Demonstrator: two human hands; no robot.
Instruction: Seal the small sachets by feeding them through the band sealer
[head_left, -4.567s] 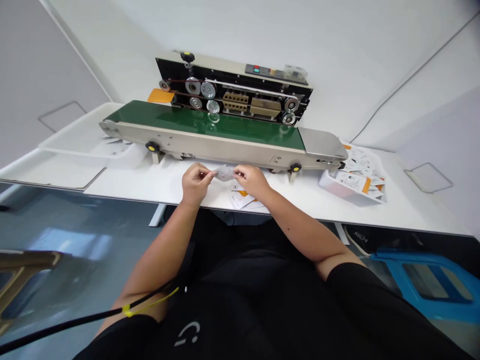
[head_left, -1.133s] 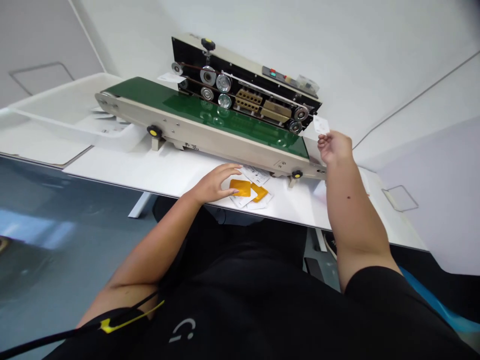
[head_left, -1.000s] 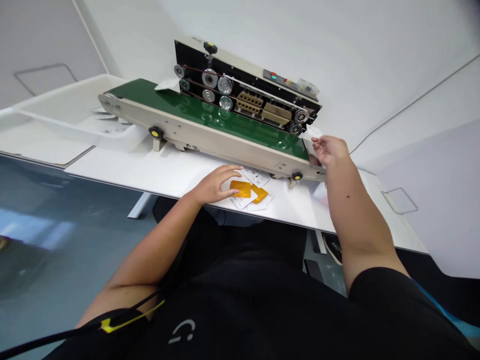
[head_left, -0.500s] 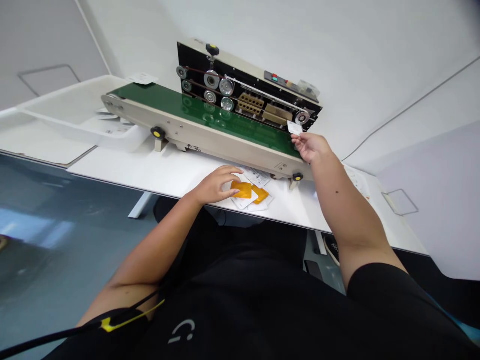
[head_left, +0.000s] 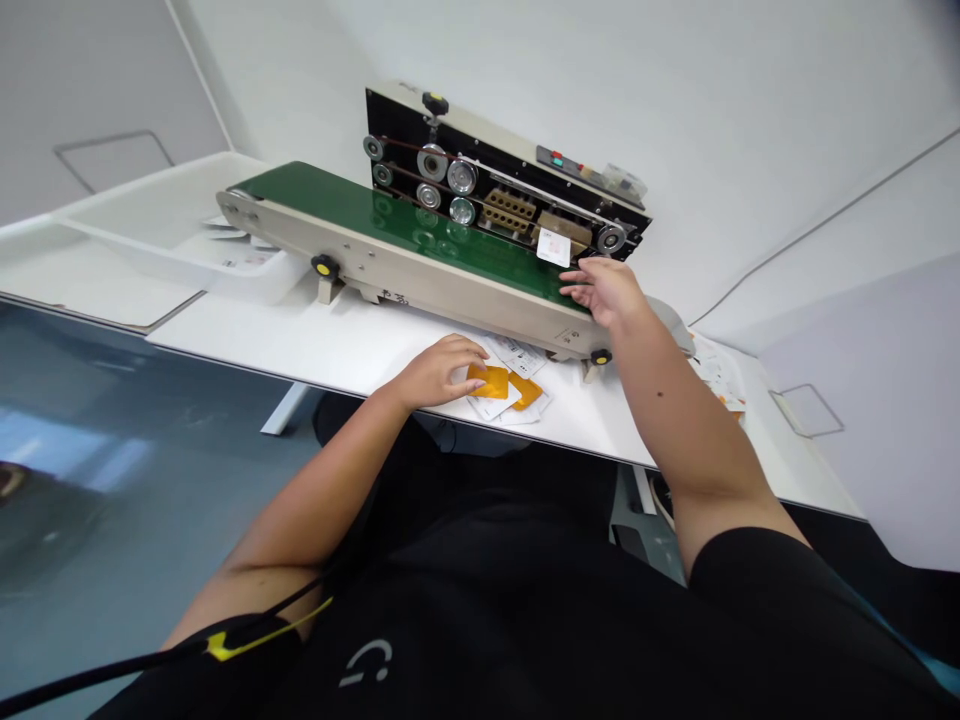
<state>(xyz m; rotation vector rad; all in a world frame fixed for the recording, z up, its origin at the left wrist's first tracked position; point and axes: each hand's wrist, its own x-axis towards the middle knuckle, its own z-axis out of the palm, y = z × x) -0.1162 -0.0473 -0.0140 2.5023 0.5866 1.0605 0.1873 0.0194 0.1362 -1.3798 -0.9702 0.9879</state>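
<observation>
A small white printed packet (head_left: 553, 248) stands at the sealing machine's (head_left: 510, 190) front, above the green conveyor belt (head_left: 427, 238). My right hand (head_left: 606, 292) is just right of it, over the belt, fingers stretched out and apart from the packet. My left hand (head_left: 444, 372) rests at the table's front edge, curved with thumb and fingers apart. Its thumb tip lies at the left edge of an orange packet (head_left: 492, 382). A second orange packet (head_left: 526, 391) lies beside that one, on white printed packets (head_left: 517, 354). Whether the thumb presses the orange packet is unclear.
A translucent white bin (head_left: 270, 285) with several flat packets stands under the conveyor's left end. More printed packets (head_left: 716, 375) lie on the table right of my right arm. Yellow-centred black knobs (head_left: 325, 266) stick out along the conveyor's front.
My right hand has let go of the white packet, which has moved left along the machine. The packet at the belt's left end is gone from there. My left hand has barely moved.
</observation>
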